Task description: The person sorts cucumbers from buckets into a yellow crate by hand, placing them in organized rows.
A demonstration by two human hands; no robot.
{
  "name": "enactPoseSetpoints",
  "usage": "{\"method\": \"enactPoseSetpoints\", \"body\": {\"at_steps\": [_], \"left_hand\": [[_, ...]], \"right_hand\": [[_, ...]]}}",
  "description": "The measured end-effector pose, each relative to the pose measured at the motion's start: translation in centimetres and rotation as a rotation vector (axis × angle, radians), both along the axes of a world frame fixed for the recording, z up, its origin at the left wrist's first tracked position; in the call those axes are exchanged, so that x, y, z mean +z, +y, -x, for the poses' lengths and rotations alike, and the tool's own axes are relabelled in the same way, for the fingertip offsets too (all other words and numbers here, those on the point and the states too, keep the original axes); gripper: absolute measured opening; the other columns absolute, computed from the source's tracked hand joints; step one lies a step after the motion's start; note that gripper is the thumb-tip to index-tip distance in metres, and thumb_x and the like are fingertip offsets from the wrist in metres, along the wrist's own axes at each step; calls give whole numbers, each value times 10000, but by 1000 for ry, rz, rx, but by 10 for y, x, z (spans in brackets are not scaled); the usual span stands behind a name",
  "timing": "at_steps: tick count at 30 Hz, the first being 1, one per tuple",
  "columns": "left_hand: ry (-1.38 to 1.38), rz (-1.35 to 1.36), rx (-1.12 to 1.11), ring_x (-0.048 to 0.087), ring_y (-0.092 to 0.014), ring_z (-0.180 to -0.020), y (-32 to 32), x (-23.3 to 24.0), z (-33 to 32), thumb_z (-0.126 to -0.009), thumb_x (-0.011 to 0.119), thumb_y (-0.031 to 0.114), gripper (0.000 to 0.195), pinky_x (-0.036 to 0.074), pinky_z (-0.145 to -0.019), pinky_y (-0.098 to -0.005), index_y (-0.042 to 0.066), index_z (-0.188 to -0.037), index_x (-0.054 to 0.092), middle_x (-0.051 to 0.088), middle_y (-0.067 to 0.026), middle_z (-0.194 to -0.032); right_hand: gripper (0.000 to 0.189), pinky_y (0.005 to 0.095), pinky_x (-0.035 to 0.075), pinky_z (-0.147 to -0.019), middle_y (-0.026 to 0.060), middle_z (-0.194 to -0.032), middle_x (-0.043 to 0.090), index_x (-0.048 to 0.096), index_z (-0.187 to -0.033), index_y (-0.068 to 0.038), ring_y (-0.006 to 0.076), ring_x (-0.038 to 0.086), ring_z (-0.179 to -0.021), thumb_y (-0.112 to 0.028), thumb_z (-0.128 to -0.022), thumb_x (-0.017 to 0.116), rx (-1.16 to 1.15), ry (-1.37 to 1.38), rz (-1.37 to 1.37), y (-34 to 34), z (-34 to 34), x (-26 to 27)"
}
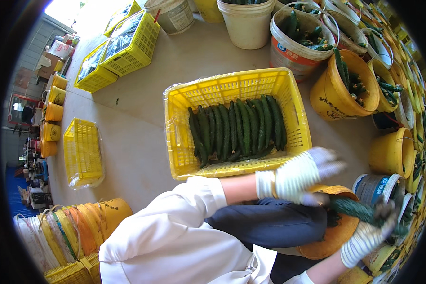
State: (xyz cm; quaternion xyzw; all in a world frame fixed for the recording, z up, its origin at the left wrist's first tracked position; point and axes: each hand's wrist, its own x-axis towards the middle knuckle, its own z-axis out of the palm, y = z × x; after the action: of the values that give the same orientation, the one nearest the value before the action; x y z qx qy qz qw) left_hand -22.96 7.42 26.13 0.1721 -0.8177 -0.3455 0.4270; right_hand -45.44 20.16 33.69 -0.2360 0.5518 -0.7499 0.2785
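My left hand, in a striped work glove, is blurred, with its fingers spread and its thumb close to the near end of a cucumber. My right hand, gloved alike with dark-stained fingers, grips that cucumber over an orange bucket, where more dark green produce partly shows. Before me stands a yellow plastic crate lined with clear film. Inside it, cucumbers lie side by side in a row, a few crosswise beneath their lower ends.
Buckets of cucumbers, such as a white one and a yellow one, crowd the right side. Filled crates stand at upper left, a film-lined crate at left. Nested buckets lie at lower left. My knee is beside the orange bucket.
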Motion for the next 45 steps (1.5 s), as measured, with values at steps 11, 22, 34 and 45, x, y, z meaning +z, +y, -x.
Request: {"method": "enactPoseSetpoints", "body": {"at_steps": [11,22,34,45], "left_hand": [[296,-1115,874,511,-121,-770,-1,-179,-135,-817,639,147,426,457,-721,-254,0,-1168,449,578,-48,-906],[-1005,-1117,1022,441,-372,-1161,-15,-253,-194,-824,536,288,683,380,-963,-397,115,-1397,206,391,-256,-1291],[-997,-1369,1044,491,-328,-1135,-48,-276,-191,-797,599,319,902,407,-937,-400,141,-1419,-30,449,-221,-1269],[-1246,-208,592,505,-293,-1066,-77,-247,-194,-595,603,14,454,383,-931,-412,142,-1030,586,605,-96,-999]], "right_hand": [[497,383,339,-1010,148,-1220,484,417,-1269,4,240,479,-1117,-246,-856,532,367,55,-54,2,11,-59],[462,402,327,-962,83,-1271,461,410,-1274,-69,242,431,-1156,-341,-901,433,278,78,-917,138,93,-247],[475,385,294,-1006,70,-1270,466,393,-1283,-63,231,424,-1162,-327,-891,438,138,-285,-1178,167,59,-361],[488,368,329,-991,86,-1251,478,388,-1282,-57,233,446,-1144,-278,-862,501,-58,-450,-1019,149,47,-383]]}}
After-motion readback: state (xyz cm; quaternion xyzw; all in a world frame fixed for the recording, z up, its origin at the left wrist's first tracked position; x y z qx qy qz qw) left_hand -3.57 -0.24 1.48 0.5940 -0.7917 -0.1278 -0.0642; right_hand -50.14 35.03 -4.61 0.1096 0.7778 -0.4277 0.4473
